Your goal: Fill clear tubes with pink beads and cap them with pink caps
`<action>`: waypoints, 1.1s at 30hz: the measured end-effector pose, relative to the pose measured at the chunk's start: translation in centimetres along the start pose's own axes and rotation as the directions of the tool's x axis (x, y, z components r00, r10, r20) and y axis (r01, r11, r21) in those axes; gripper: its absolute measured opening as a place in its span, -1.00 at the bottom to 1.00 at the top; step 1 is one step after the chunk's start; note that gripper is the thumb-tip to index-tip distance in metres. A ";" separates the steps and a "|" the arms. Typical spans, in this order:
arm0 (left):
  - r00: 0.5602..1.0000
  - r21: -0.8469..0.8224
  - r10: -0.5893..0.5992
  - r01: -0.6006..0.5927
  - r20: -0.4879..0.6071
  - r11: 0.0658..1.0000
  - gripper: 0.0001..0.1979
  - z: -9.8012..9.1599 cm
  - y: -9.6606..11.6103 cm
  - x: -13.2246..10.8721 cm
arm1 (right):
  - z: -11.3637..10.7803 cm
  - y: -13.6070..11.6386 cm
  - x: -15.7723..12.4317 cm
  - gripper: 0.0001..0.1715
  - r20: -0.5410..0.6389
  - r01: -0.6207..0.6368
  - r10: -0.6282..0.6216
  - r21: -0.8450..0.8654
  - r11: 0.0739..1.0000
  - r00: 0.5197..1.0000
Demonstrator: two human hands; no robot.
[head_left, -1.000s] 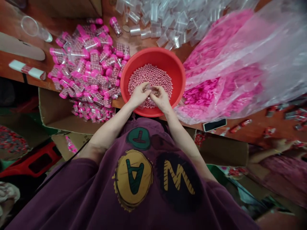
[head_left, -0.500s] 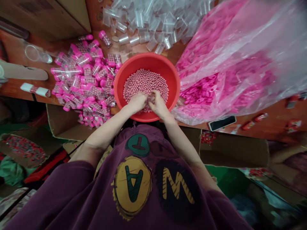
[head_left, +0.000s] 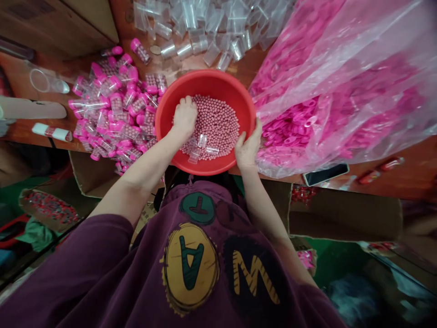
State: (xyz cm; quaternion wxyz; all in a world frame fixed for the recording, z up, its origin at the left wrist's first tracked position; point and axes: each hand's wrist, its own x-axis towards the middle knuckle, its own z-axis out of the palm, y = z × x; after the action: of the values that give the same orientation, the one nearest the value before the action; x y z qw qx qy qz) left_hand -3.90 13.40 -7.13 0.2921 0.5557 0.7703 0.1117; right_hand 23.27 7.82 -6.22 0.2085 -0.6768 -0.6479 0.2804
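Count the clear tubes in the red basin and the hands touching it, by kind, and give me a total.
Clear plastic tubes visible in the red basin: 3
Hands touching it, the left hand and right hand: 2
Total: 5

wooden table (head_left: pixel 403 182) | red plastic basin (head_left: pixel 218 82) | pink-capped clear bottles (head_left: pixel 116 107) | clear tubes (head_left: pixel 201 27) | bagged pink caps (head_left: pixel 341 91) | phone (head_left: pixel 326 174)
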 end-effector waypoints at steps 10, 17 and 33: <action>0.958 -0.035 0.178 -0.174 0.226 0.984 -0.69 4.1 5.0 -0.9 | 0.3 -0.4 -0.4 -0.19 0.008 -0.016 0.016 -0.002 1.000 1.000; 0.940 -0.291 0.224 -0.146 0.256 0.946 -0.61 5.5 6.2 -2.7 | 0.5 0.0 -0.5 -0.23 0.005 0.010 -0.010 -0.041 0.999 1.000; 0.823 -0.820 0.189 0.454 0.536 0.350 -0.67 -5.8 8.1 -10.1 | -5.1 -6.4 -0.5 -0.22 0.195 0.180 -0.227 0.232 0.956 0.954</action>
State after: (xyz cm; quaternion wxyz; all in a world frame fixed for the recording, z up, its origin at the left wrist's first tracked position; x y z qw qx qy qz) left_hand 1.35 7.87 4.85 0.7673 0.2293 0.4953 0.3367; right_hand 21.68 8.17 1.83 0.2346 -0.5449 -0.6999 0.3977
